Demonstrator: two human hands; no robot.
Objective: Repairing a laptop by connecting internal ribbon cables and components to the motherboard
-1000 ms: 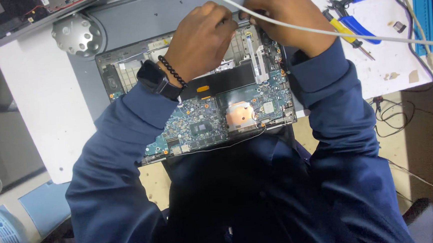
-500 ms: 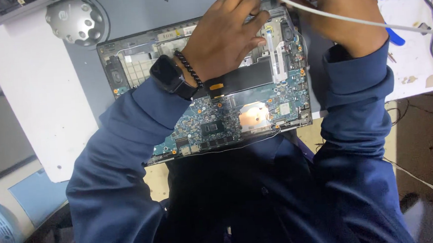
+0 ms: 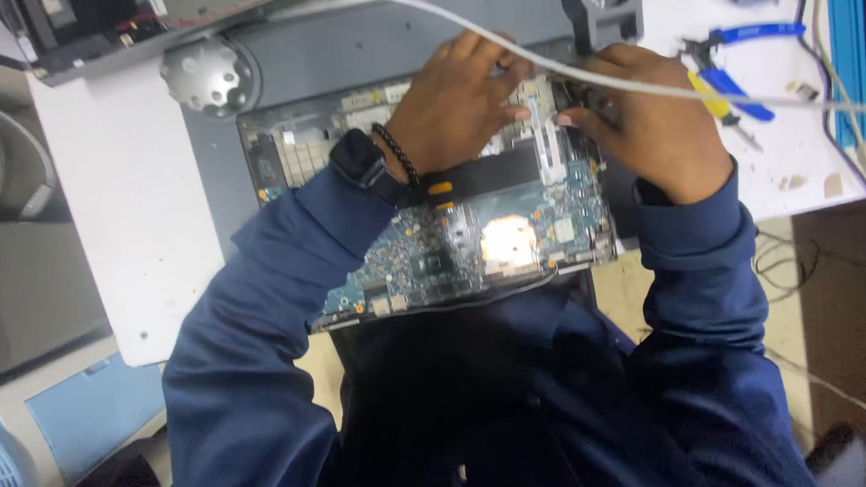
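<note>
Nearest me, under both wrists, I see the opened laptop base (image 3: 453, 242) with its bare circuit board (image 3: 434, 258). My left hand (image 3: 455, 107) lies curled, fingers pressed onto the chassis; my right hand (image 3: 651, 120) pinches near the far corner — whether it grips anything I cannot tell. A white cable (image 3: 562, 65) drapes across both hands; snagging it could drag on them. Right of my right hand, the blue-handled pliers (image 3: 734, 80) could be knocked off the table (image 3: 121, 222).
</note>
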